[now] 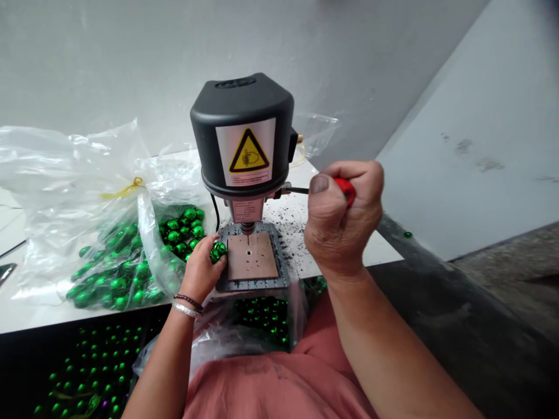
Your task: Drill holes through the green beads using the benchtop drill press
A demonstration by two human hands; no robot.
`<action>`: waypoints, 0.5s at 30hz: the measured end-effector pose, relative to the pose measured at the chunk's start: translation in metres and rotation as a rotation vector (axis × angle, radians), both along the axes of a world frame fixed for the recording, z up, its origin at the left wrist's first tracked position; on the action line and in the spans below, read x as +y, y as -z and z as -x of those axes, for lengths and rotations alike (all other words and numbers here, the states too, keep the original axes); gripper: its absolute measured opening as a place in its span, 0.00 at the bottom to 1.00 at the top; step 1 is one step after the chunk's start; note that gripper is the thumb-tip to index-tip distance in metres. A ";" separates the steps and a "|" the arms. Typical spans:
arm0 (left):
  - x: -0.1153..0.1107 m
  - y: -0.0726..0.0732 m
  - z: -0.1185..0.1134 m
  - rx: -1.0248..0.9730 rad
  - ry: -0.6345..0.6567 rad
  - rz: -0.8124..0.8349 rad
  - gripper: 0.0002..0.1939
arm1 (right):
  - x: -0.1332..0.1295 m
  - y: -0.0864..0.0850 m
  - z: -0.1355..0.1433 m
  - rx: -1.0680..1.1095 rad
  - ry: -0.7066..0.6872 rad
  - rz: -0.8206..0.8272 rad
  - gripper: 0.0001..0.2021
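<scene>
A bench drill press [242, 128] with a dark grey motor cover and a yellow warning label stands in front of me. My right hand [343, 215] is wrapped round the red knob [346, 191] on its black lever. Just left of the brown board [253, 256] on the press's base, my left hand [204, 263] is closed on shiny green balls [218, 251]; the fingers partly hide how many. The drill bit [248, 238] hangs above a hole in the board. Beside my left hand, more green balls [173, 237] lie in the mouth of a clear plastic bag [151, 244].
Another clear bag [120, 256], with a yellow tie, holds many green balls on the white table [39, 302]. Dark shavings [297, 233] litter the table right of the base. Below the front edge are more green balls [262, 317]. A wall [131, 58] rises behind.
</scene>
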State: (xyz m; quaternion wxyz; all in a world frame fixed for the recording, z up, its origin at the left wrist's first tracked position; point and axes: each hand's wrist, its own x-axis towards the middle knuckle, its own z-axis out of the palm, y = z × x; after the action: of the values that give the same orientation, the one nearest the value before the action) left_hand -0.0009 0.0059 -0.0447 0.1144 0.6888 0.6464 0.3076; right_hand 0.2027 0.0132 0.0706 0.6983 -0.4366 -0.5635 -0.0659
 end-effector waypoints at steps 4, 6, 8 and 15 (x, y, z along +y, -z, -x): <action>-0.001 -0.008 0.001 -0.254 -0.193 -0.008 0.21 | 0.001 0.001 -0.001 -0.003 -0.015 -0.025 0.08; 0.000 -0.009 0.003 -0.346 -0.247 -0.018 0.23 | 0.001 0.002 -0.001 -0.004 -0.017 -0.033 0.07; 0.001 -0.009 0.004 -0.456 -0.258 0.014 0.26 | 0.001 0.002 -0.001 -0.006 -0.013 -0.035 0.07; -0.004 -0.011 0.000 -0.876 -0.156 0.153 0.24 | -0.001 0.003 -0.002 -0.024 -0.003 -0.018 0.08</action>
State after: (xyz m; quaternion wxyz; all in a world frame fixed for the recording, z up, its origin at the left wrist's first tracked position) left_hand -0.0008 0.0021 -0.0342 0.4045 0.4323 0.6079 0.5291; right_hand 0.2048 0.0124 0.0674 0.6954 -0.4286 -0.5719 -0.0752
